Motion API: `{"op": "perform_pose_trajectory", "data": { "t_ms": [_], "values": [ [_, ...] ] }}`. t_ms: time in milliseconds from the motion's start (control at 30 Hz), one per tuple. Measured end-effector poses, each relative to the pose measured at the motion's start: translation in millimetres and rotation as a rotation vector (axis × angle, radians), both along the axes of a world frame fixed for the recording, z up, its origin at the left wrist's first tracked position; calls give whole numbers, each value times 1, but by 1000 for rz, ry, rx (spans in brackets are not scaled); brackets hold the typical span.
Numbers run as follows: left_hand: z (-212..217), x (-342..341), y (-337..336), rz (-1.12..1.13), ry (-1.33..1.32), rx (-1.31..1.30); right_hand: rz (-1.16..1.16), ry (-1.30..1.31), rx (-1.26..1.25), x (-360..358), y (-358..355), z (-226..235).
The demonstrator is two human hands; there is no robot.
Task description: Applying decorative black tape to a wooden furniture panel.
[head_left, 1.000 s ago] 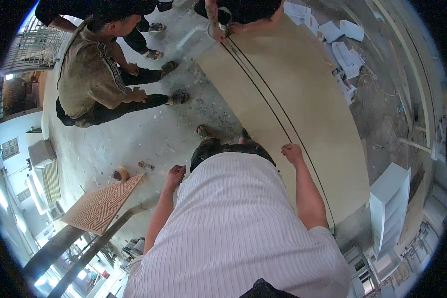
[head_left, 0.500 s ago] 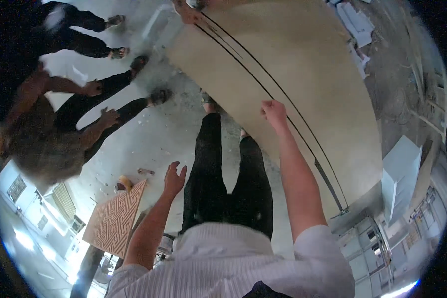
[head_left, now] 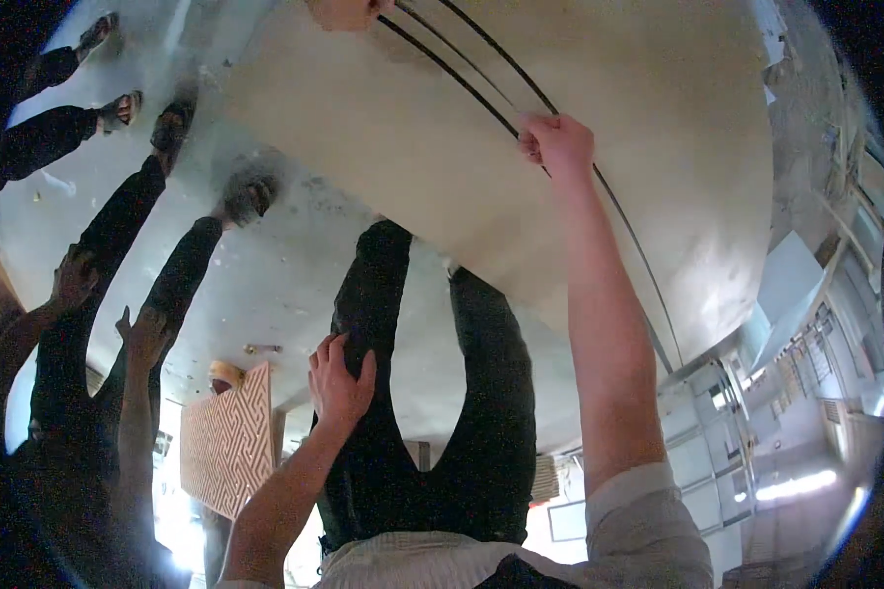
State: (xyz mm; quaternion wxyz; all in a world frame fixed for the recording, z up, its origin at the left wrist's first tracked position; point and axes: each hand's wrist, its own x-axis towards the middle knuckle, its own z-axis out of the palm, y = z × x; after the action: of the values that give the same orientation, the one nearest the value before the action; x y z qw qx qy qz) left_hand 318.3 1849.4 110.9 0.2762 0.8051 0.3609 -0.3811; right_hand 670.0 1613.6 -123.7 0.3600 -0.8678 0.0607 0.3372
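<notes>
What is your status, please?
Right hand curled over black strips on board, grip unclear. Left hand open at thigh. Another person's hand by strips' upper end.

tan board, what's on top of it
Dark strips, the right hand over them, and another person's hand at the picture's top. Strip parts under the right hand are hidden.
</notes>
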Motion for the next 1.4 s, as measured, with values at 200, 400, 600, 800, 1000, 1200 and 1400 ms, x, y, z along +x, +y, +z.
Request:
{"op": "perform_pose_trajectory", "data": {
  "t_ms": [200, 400, 600, 800, 1000, 1200, 1400],
  "values": [
    [-9, 10, 9, -13, 68, 10, -93, 99, 63, 11, 41, 6],
    [-13, 19, 4, 22, 97, 4, 168, -78, 15, 0, 17, -12],
    [-15, 11, -7, 56, 66, 40, 133, -1, 2, 9, 35, -7],
    [-20, 8, -21, 136, 119, 12, 117, -31, 93, 12, 42, -7],
    [-20, -1, -20, 95, 115, 56, -87, 135, 62, 1, 72, 23],
    [-24, 10, -31, 102, 136, 1, 84, -21, 129, 21, 63, -3],
    [-20, 5, -19, 123, 176, 20, -26, 134, 37, 20, 101, 26]
  ]
}}
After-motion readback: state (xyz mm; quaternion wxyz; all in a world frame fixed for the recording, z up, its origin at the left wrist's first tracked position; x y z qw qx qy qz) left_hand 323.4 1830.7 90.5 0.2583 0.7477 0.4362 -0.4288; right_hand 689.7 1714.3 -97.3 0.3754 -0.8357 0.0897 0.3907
